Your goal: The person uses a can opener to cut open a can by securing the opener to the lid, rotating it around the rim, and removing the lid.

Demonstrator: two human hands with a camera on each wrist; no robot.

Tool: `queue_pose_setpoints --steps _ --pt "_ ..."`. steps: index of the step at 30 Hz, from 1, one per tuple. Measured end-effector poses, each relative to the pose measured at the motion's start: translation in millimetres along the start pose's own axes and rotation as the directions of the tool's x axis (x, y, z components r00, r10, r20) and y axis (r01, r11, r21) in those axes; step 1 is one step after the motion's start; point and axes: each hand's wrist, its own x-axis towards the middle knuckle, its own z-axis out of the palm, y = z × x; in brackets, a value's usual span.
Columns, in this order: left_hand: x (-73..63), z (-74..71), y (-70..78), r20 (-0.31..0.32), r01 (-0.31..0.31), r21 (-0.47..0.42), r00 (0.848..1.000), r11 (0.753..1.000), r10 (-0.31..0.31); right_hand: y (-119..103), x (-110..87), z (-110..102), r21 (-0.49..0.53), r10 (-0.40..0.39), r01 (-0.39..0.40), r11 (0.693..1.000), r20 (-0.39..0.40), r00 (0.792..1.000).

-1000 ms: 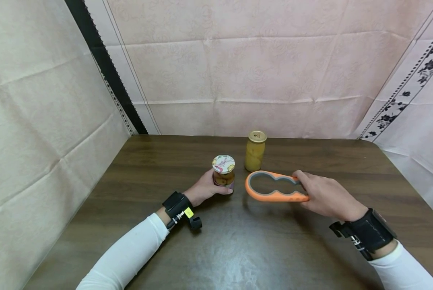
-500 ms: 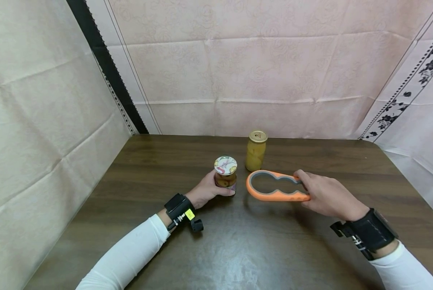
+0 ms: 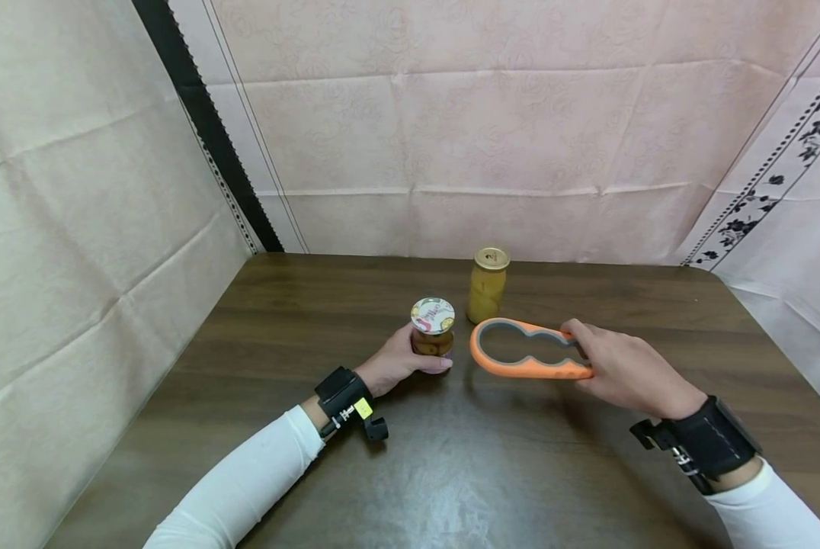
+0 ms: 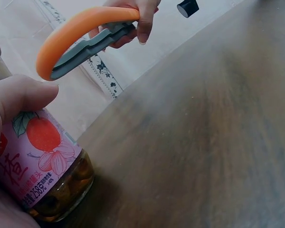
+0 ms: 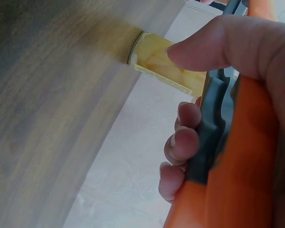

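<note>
My left hand (image 3: 399, 364) grips a jar (image 3: 432, 345) of brownish fruit, its thumb around the front. The jar stands upright under a white lid with a colourful print. In the left wrist view its pink label (image 4: 42, 156) shows a red fruit and printed characters. To the right, my right hand (image 3: 623, 366) holds an orange jar opener (image 3: 526, 369) by its handle end, fingers and thumb wrapped around both arms. Grey ridged rubber (image 5: 213, 114) lines the inside of the opener. Its looped end points left, beside the jar and above the table.
Behind the opener's loop stands a second jar (image 3: 485, 296), filled with yellow fruit and closed with a gold lid. Everything is on a dark wooden table (image 3: 382, 473). Pale cloth (image 3: 520, 152) hangs along the back and sides. Each wrist wears a black strapped camera.
My left hand and the fruit jar have shifted slightly right and nearer to me. The right hand keeps its hold on the jar opener, nearly still. The whole view has drifted a little.
</note>
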Motion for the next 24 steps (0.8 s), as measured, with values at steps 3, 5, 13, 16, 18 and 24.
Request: queue_pose_setpoints --steps 3,5,13,16,18,24 --pt "-1.6 2.9 0.7 0.009 0.004 0.022 1.000 1.000 -0.005 0.7 -0.4 0.1 0.018 0.000 0.000 1.000 0.003 1.000" --pt "-3.2 4.9 1.3 0.012 0.007 0.035 1.000 0.999 -0.008 1.3 -0.6 -0.1 0.033 0.002 -0.002 0.999 0.003 1.000" --pt "-6.2 10.5 2.0 0.038 0.006 0.038 0.999 0.999 -0.007 1.7 -0.6 -3.4 0.059 -0.014 0.016 0.998 -0.025 1.000" --pt "-7.5 12.6 2.1 0.050 0.019 0.043 0.999 0.999 -0.021 0.8 -0.1 -4.1 0.063 -0.017 0.019 0.998 -0.033 0.999" --pt "-7.9 14.2 1.9 0.061 0.020 0.044 0.998 0.999 -0.023 0.1 0.1 -4.1 0.063 -0.022 0.024 0.998 -0.039 0.999" --pt "-9.4 18.8 1.7 0.079 0.039 0.034 0.996 0.999 -0.041 -0.7 -0.4 -4.3 0.057 -0.029 0.033 0.998 -0.057 0.998"
